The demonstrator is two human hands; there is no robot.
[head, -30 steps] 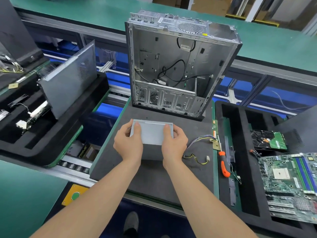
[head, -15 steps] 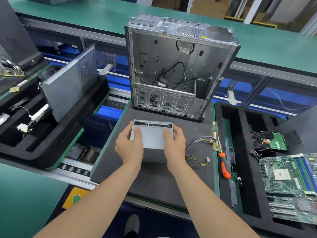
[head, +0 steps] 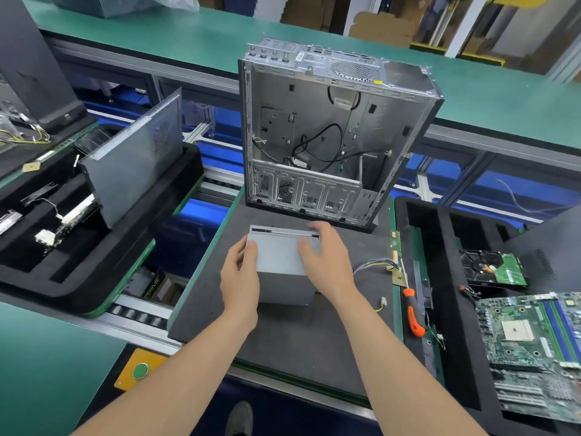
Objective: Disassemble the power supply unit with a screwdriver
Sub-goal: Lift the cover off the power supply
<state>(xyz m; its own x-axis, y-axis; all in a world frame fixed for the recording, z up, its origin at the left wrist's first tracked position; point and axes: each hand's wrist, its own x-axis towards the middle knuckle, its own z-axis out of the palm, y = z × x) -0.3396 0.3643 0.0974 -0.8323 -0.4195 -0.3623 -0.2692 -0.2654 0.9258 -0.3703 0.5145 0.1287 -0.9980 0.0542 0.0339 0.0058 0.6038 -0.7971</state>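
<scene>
The power supply unit point(head: 280, 266) is plain grey sheet metal with a dull, smooth finish. It sits on a matt, dark foam pad point(head: 298, 335) with a fine grain. The open computer case point(head: 330, 133) behind is bare stamped metal, faintly shiny. The screwdriver point(head: 413, 313) handle looks like glossy orange plastic. The counter point(head: 47, 366) surface is smooth matt green.

Both forearms come into view from the bottom edge bare, with no sleeve, cuff or glove anywhere along them. The left hand point(head: 240, 280) and right hand point(head: 327, 262) are also uncovered; no ring, watch or wristband shows on the sides turned to the camera. Fingernails look short and plain, though blur makes that uncertain. Between the arms, the rounded toe of a dark grey shoe point(head: 239, 418) shows.
</scene>
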